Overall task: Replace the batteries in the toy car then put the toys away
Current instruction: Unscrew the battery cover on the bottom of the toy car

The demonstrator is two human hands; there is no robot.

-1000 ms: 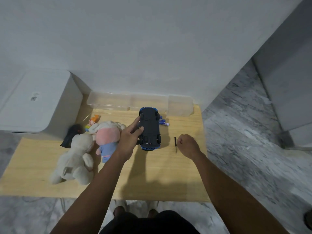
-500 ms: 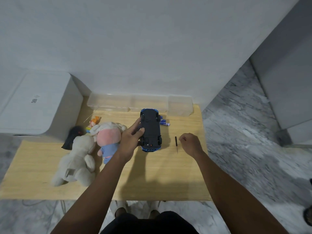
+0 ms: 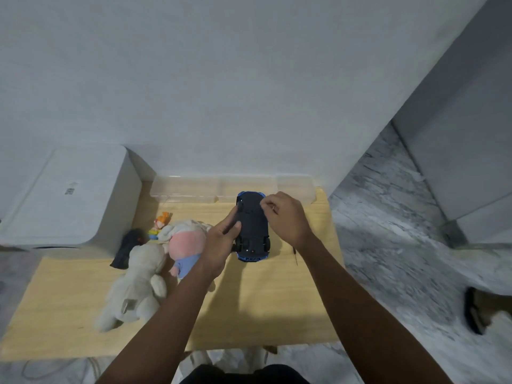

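The blue toy car (image 3: 253, 231) lies upside down on the wooden table (image 3: 263, 300), its dark underside facing up. My left hand (image 3: 219, 245) grips the car's left side, thumb on the underside. My right hand (image 3: 285, 217) is at the car's far right edge, with curled fingers pinching at the underside. A thin black screwdriver (image 3: 295, 256) lies on the table just right of the car, partly hidden by my right forearm. My right hand hides the table surface behind it.
Left of the car lie a pink plush (image 3: 185, 242), a beige plush (image 3: 135, 278), a small orange toy (image 3: 162, 220) and a black object (image 3: 127, 248). Clear plastic bins (image 3: 188, 188) line the wall. A white box (image 3: 66, 195) stands at the left. Marble floor lies to the right.
My right hand left its spot beside the screwdriver and moved up-left onto the car's far right edge. My left hand kept its hold on the car.
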